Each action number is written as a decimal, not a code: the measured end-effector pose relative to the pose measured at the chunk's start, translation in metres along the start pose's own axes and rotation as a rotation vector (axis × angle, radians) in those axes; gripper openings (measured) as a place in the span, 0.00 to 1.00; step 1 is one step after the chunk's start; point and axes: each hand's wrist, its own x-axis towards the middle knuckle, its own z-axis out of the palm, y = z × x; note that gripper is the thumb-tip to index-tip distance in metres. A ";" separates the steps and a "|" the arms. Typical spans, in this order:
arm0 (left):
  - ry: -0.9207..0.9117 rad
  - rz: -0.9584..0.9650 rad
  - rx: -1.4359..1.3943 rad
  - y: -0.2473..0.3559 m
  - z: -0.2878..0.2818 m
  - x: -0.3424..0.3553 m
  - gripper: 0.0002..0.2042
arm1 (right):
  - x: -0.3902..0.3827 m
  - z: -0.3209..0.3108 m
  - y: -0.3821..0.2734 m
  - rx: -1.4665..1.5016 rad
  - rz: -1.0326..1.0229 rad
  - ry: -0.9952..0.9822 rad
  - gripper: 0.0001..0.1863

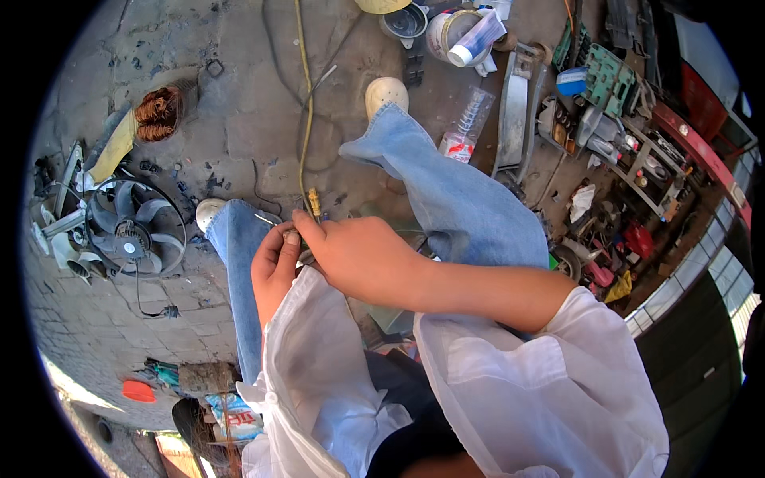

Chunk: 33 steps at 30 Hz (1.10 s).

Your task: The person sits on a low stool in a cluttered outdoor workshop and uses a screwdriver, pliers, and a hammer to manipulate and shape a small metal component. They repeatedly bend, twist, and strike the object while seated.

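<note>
Between my knees, my left hand (272, 263) is closed with thumb and fingers round a small piece, from which a thin pale wire-like tip (263, 217) sticks out to the left. My right hand (347, 247) is curled over the left hand's fingertips, hiding most of what is gripped. Just beyond my fingers is a yellow connector (314, 203) on a yellow hose (304, 95) that runs up across the paved floor (239, 103). Dark cables lie beside that hose.
At left lie a black fan (131, 227) and a copper coil (159, 111). A plastic bottle (466, 127), metal frame (514, 111), green tool case (606, 76) and piled parts occupy the right. Tubs (454, 32) stand at top; a red lid (137, 390) lies lower left.
</note>
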 end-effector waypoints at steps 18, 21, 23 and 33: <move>0.103 0.884 -0.479 -0.178 -0.014 -0.051 0.11 | -0.099 0.124 0.023 0.056 -0.484 0.496 0.28; 0.206 0.939 -0.474 -0.279 -0.030 0.001 0.13 | -0.159 0.195 0.048 0.186 -0.330 0.456 0.25; 0.356 0.909 -0.195 -0.318 -0.024 0.015 0.15 | -0.177 0.227 0.070 0.231 -0.197 0.388 0.24; 0.121 0.739 -0.674 -0.358 0.007 -0.063 0.16 | -0.219 0.235 0.073 0.261 -0.380 0.370 0.26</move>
